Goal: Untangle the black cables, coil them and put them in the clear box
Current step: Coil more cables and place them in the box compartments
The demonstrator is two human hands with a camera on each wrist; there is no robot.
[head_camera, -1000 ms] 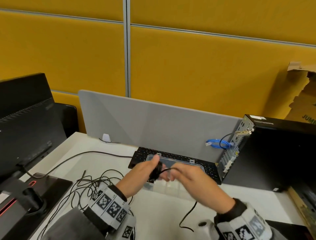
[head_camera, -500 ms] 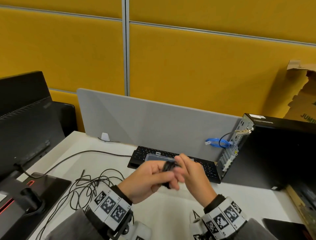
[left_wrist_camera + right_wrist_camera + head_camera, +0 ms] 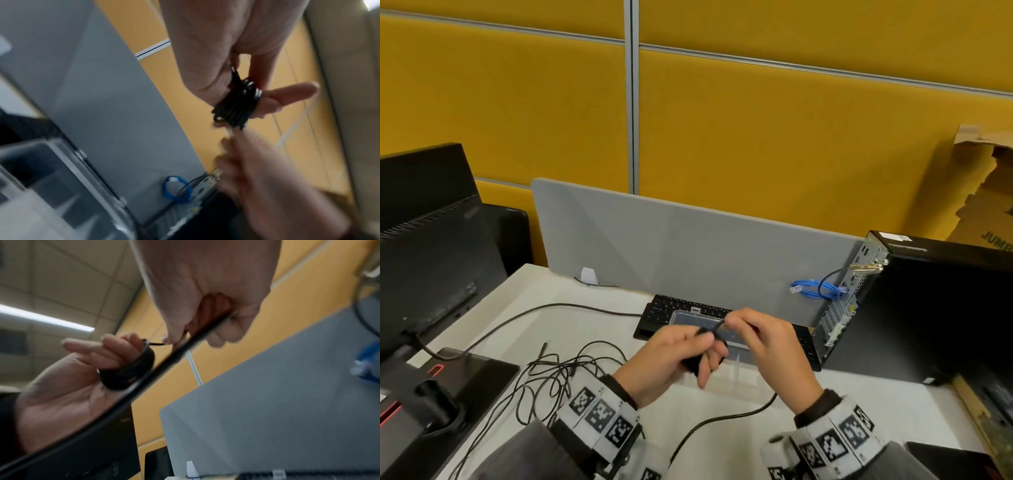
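Black cable coil (image 3: 236, 104): wound round left hand (image 3: 671, 363) fingers, frame centre, mostly hidden; free strand runs up-right into pinching right hand (image 3: 767, 349); clear box (image 3: 688, 317) behind, largely occluded; loose cables (image 3: 544, 377) lower left

Black cable coil (image 3: 236, 105) is looking like smooth, slightly glossy rubbery plastic. Clear box (image 3: 726, 368), frame centre, is showing transparent glossy plastic. Grey divider panel (image 3: 688, 253) is reading as matt cloth. Desk (image 3: 722, 442) is showing smooth matt white. PC case (image 3: 941, 308), right, is showing matt black with bare perforated metal at its back. Torn cardboard (image 3: 986, 192), upper right, is looking rough, matt brown.
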